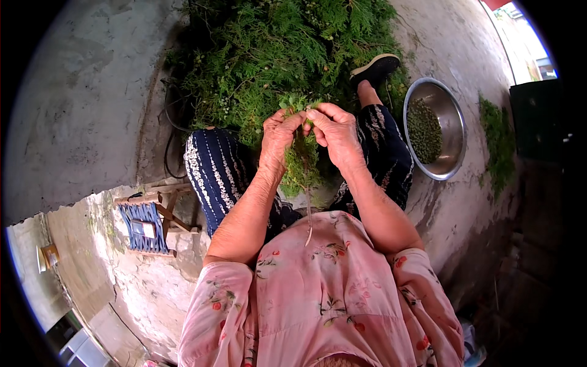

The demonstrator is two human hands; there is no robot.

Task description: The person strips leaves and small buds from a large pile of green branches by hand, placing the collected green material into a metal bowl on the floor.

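Observation:
Between my knees I hold a leafy green conifer sprig [299, 162], its bare pale stem hanging down over my pink floral shirt. My left hand [278, 134] has its fingers closed on the upper part of the sprig. My right hand [333, 131] pinches the sprig's top beside the left, fingertips close together. A large heap of green branches with small round cones [263, 55] lies just beyond my hands. To the right, a steel bowl [452, 153] holds a layer of small green cones [422, 128].
A raised concrete slab [85, 104] is at the left, with a dark cable beside it. Below stands a small folding stool [131, 214] with a phone on it. My outstretched leg and black shoe [376, 67] are near the bowl. More cut greenery [495, 140] lies at the right.

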